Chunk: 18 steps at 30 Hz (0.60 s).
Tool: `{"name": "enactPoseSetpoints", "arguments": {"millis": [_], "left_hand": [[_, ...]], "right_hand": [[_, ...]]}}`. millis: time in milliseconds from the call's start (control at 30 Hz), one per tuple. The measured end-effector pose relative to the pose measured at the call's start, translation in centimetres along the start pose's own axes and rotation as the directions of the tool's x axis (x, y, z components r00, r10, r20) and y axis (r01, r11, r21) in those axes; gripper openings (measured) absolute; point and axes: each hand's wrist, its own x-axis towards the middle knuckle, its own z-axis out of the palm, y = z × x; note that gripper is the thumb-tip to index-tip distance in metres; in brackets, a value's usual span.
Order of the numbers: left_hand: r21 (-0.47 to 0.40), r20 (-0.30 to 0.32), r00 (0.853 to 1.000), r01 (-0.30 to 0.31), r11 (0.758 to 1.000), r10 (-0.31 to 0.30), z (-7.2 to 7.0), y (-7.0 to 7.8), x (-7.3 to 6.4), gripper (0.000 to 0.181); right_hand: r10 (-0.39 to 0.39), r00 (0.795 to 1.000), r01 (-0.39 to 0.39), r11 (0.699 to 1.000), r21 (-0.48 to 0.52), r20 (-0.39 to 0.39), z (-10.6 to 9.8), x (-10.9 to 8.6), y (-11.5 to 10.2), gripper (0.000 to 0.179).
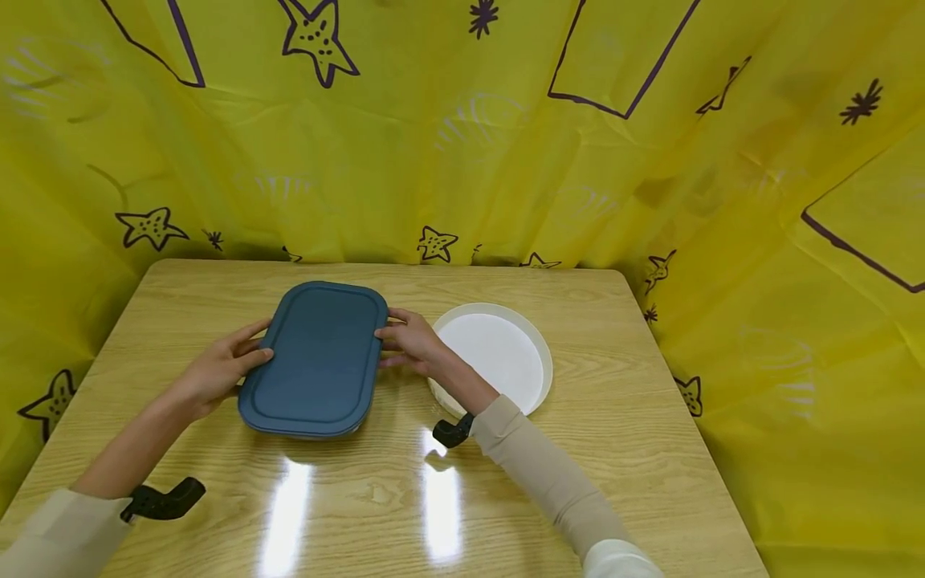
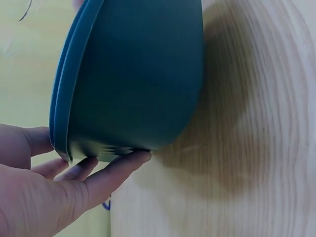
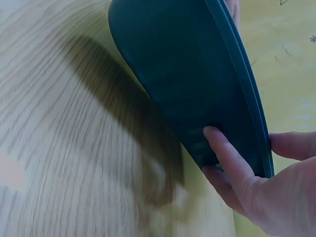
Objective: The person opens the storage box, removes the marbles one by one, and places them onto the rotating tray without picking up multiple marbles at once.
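A dark blue rectangular container with rounded corners (image 1: 318,353), topped by a flat lid, is held between both hands at the left of the middle of the table. On its left side, the left hand (image 1: 227,365) grips it, thumb over the lid's edge and fingers along the wall. The right hand (image 1: 413,341) grips the opposite side in a like way. Both wrist views show the container's deep, smooth wall (image 2: 138,74) and its shadow on the wood. Whether its base touches the table I cannot tell. The inside is hidden by the lid.
A round white tray with a raised rim (image 1: 499,353) lies on the wooden table (image 1: 600,474) just right of the container, partly behind the right forearm. A yellow curtain (image 1: 405,160) with dark star drawings hangs behind the table and along its sides.
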Motion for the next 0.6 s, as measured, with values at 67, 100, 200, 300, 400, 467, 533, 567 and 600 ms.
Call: {"name": "enactPoseSetpoints", "arguments": {"millis": [67,100,200,300,400,467,533,567,600], "left_hand": [[0.000,-0.008,1.000,-0.002,1.000,0.002,0.3,-0.2,0.1,0.068],[0.000,-0.013,1.000,-0.002,1.000,0.002,0.5,-0.3,0.1,0.068],[0.001,-0.023,1.000,-0.004,1.000,0.004,0.9,-0.5,0.2,0.068],[-0.004,-0.035,0.999,-0.002,1.000,0.002,1.4,-0.7,0.3,0.068],[-0.012,-0.045,0.999,-0.002,1.000,0.002,1.8,-0.8,0.4,0.067],[-0.012,-0.053,0.999,-0.006,1.000,0.005,2.1,-1.0,0.4,0.067],[-0.013,-0.062,0.998,-0.008,1.000,0.008,2.3,-1.1,0.5,0.067],[-0.011,-0.067,0.998,-0.010,1.000,0.010,2.5,-1.2,0.5,0.067],[-0.013,-0.072,0.997,-0.013,1.000,0.012,2.6,-1.3,0.5,0.066]], "right_hand": [[-0.004,1.000,0.004,1.000,-0.016,0.004,-0.2,0.0,0.1,0.057],[-0.004,1.000,0.004,1.000,-0.024,0.004,-0.3,0.0,0.1,0.057],[-0.002,1.000,0.002,0.999,-0.047,-0.002,-0.5,0.1,0.3,0.056],[0.000,1.000,-0.001,0.998,-0.063,-0.013,-0.7,0.2,0.4,0.055],[0.009,1.000,-0.010,0.997,-0.073,-0.021,-0.8,0.3,0.4,0.055],[0.014,1.000,-0.016,0.997,-0.080,-0.025,-0.8,0.4,0.4,0.055],[0.016,0.999,-0.019,0.996,-0.088,-0.027,-0.7,0.4,0.4,0.055],[0.015,0.999,-0.018,0.995,-0.094,-0.028,-0.7,0.4,0.4,0.054],[0.014,1.000,-0.016,0.995,-0.101,-0.028,-0.7,0.4,0.4,0.054]]}}
